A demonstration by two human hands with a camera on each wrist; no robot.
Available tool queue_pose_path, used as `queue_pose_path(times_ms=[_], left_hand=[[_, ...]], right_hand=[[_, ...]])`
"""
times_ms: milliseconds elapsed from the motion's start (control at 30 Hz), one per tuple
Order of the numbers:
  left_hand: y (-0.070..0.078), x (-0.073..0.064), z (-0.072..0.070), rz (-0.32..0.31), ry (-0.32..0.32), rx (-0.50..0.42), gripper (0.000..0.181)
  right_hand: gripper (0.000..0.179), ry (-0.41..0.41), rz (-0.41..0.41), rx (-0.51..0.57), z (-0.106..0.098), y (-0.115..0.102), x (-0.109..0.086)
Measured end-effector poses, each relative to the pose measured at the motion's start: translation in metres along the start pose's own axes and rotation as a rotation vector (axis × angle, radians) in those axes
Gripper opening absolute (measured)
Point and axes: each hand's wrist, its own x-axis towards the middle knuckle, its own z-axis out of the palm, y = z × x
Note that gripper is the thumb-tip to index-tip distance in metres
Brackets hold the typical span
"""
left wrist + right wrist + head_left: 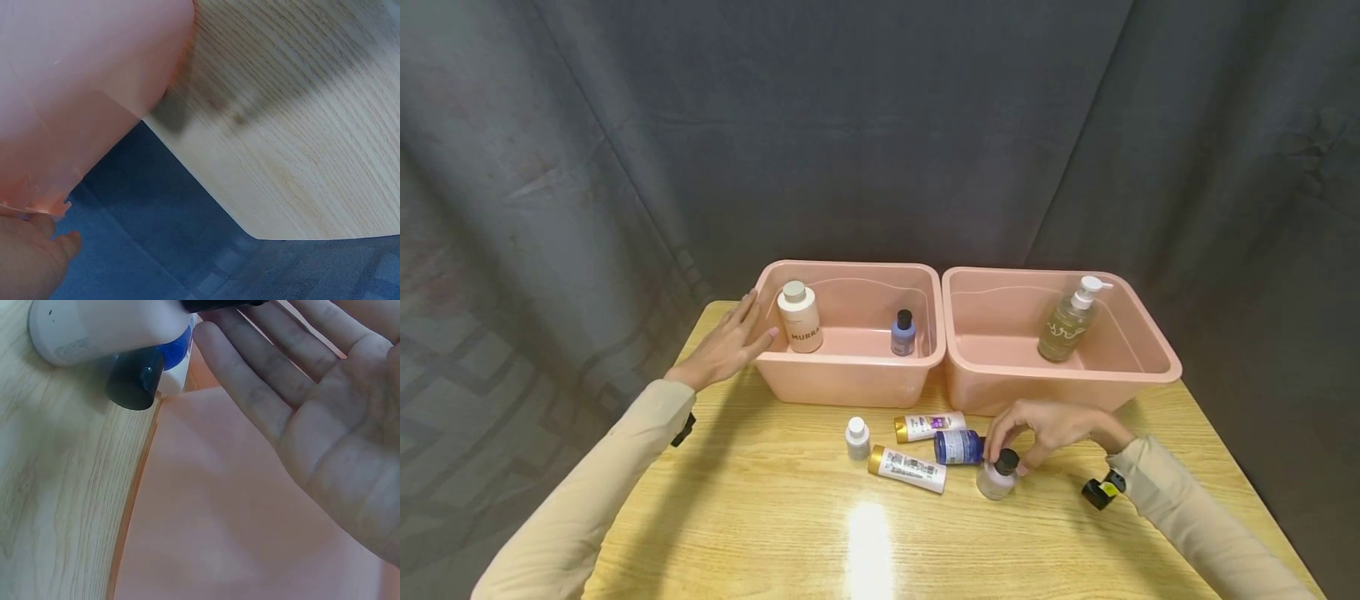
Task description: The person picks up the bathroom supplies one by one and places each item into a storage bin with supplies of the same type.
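My right hand [1048, 429] reaches down over a pale round bottle [996, 482] with a black cap, which stands on the table. Its fingertips and thumb are on either side of the cap. In the right wrist view the other fingers stretch out beside that pale bottle [106, 328]. A blue bottle [955, 447] lies on its side just left of it. My left hand [726, 346] rests with extended fingers at the left rim of the left pink bin [842, 379]. In the left wrist view part of the left hand [31, 256] shows at the bin's edge.
The left bin holds a white bottle [801, 321] and a small blue bottle [903, 335]. A pump bottle [1062, 332] leans in the right pink bin [1045, 383]. On the wooden table [760, 500] are a small white bottle [857, 442] and two gold-capped tubes, one nearer [910, 469], one farther [928, 426].
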Motion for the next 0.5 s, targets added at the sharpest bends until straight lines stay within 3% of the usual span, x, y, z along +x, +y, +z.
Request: queue_pose_path(times_ms=[500], left_hand=[[-0.0003,0.0,0.0004,0.01,0.006,-0.011,0.079]], right_hand=[[0.042,0.015,-0.007,-0.026,0.0026,0.0035,-0.0003]])
